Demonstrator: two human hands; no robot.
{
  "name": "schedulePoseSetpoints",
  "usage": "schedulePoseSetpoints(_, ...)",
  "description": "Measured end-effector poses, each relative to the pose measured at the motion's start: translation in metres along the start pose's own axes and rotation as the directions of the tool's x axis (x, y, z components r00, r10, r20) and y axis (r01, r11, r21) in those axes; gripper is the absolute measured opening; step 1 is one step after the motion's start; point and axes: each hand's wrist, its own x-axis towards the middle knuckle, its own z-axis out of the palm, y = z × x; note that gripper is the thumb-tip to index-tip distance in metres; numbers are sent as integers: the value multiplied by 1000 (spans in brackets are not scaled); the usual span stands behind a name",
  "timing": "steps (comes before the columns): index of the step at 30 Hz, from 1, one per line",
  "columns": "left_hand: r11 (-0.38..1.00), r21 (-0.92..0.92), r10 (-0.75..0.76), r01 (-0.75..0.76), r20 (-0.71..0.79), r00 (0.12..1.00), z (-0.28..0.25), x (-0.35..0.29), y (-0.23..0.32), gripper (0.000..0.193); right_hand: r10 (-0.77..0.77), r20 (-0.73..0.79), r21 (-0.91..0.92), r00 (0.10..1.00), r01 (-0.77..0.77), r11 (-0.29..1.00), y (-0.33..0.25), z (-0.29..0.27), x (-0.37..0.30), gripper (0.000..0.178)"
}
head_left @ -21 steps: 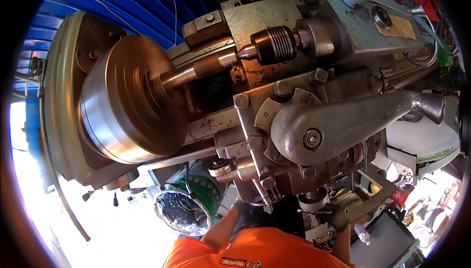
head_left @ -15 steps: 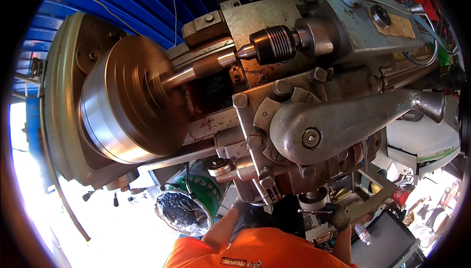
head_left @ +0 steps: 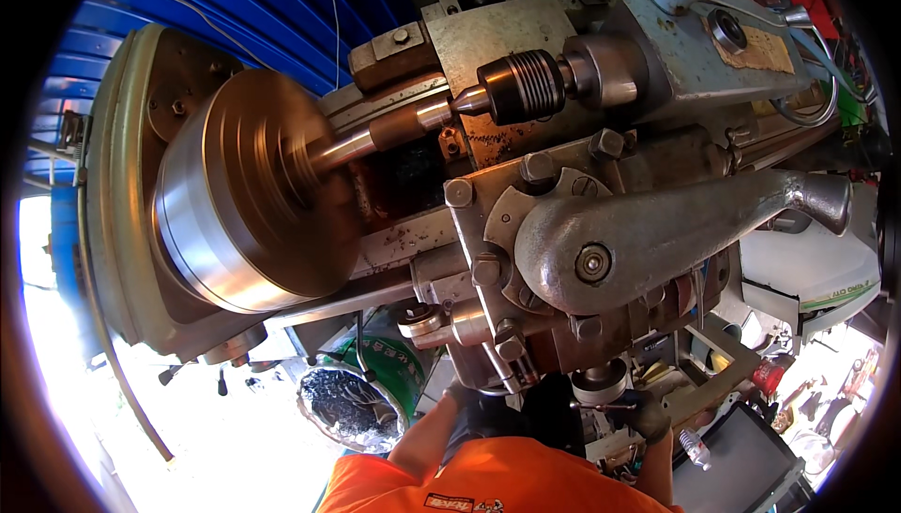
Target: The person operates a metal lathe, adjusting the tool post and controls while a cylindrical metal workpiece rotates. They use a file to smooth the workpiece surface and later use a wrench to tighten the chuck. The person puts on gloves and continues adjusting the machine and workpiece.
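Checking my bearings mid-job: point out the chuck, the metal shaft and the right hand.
Chuck (head_left: 267, 201): head view, on its motion-blurred face.
Metal shaft (head_left: 394, 126): head view, on its darker middle section.
Right hand (head_left: 649, 416): head view, middle of the hand.

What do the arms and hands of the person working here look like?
The person wears an orange shirt with short sleeves and bare forearms. The right hand seems to wear a dark grey glove. The left hand is partly hidden, so I can't tell about a glove there.
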Motion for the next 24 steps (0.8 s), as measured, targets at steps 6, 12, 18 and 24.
schedulePoseSetpoints(6, 998, -54, -34, 34, 3, 999, -4, 3, 4, 34, -34, 18, 47, 999, 33, 998, 23, -2, 7, 20)
schedulePoseSetpoints(12, 991, -109, -71, 72, 13, 997, -6, 4, 8, 35, -90, 33, 15, 995, 90, 996, 40, -4, 13, 21)
schedulePoseSetpoints(18, 981, -159, -106, 108, 21, 994, -9, 3, 12, 35, -84, 44, 12, 995, 84, 996, 19, -3, 6, 21)
schedulePoseSetpoints(24, 963, -220, -149, 153, 32, 988, -13, 0, 14, 36, -115, 82, 37, 990, 112, 993, 16, -6, 5, 23)
